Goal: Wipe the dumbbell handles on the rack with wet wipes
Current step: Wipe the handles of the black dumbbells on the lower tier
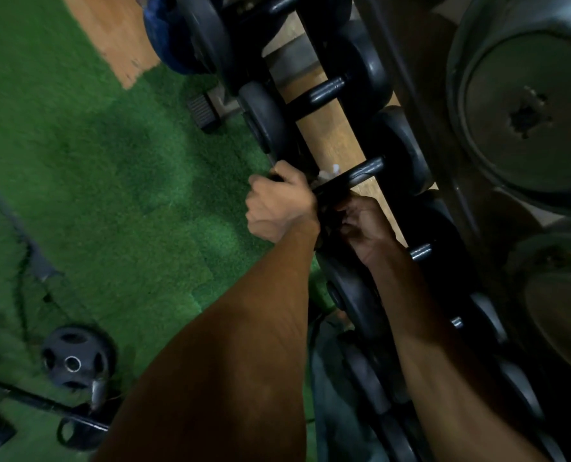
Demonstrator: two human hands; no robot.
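Observation:
A black dumbbell (365,170) lies across the rack (407,105), its handle running toward me. My left hand (279,203) is curled round the near end of that handle. A crumpled white wet wipe (331,172) sticks out just past its fingers, against the handle. My right hand (365,228) sits in shadow right below, fingers curled on the dumbbell's dark front head. That head is mostly hidden between the two hands. More black dumbbells (330,91) lie in a row above and below this one.
Green turf (127,195) covers the floor left of the rack. A small black weight plate (74,358) and a dark bar (44,406) lie at lower left. Large grey plates (527,111) hang at the right. A rack foot (204,111) stands on the turf.

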